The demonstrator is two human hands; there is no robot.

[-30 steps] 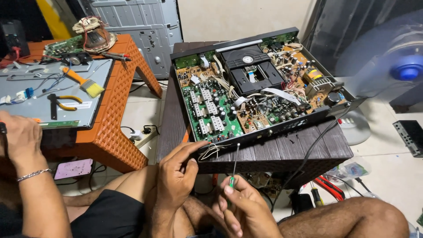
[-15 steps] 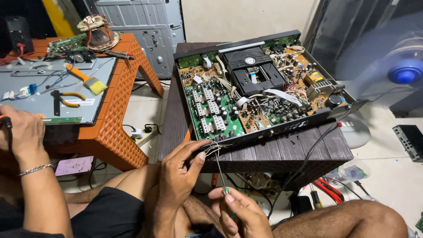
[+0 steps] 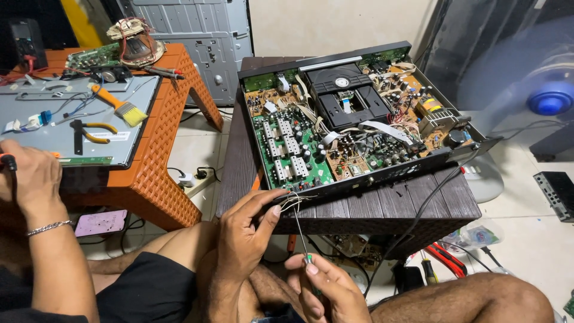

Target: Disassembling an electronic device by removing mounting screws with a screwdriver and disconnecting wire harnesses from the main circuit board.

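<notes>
While scanning from the left edge, another person's hand [image 3: 33, 173] w/ a chain bracelet rests on the orange plastic table [image 3: 158, 179], fingers wrapped on a dark red-tipped tool handle [image 3: 7, 161]. On that table: a grey metal panel [image 3: 72, 128], an orange-handled brush [image 3: 116, 106], yellow-grip pliers [image 3: 89, 128], a green circuit board [image 3: 92, 57] and a speaker part [image 3: 134, 42] at the back. Pink phone [image 3: 100, 222] lies on the floor under the table edge.

Center: left hand [image 3: 242, 236] is at the front edge of the dark table [image 3: 382, 206], thumb & index pinched shut on a bundle of thin pale wires [image 3: 296, 202] just below the chassis front. Right hand [image 3: 326, 287] sits lower, near the lap, fingers closed on a thin screwdriver [image 3: 301, 236] w/ green handle; shaft points up, tip touching or right at the wire bundle, can't tell which.

Right of center: opened disc player chassis [image 3: 353, 128] on the dark table, lid off, green PCB, disc tray mech and ribbon cables exposed. Black cable [image 3: 418, 215] hangs off the front. Red-handled cutters [image 3: 445, 258] on the floor below; blue fan [image 3: 550, 101] far right, blurred.
</notes>
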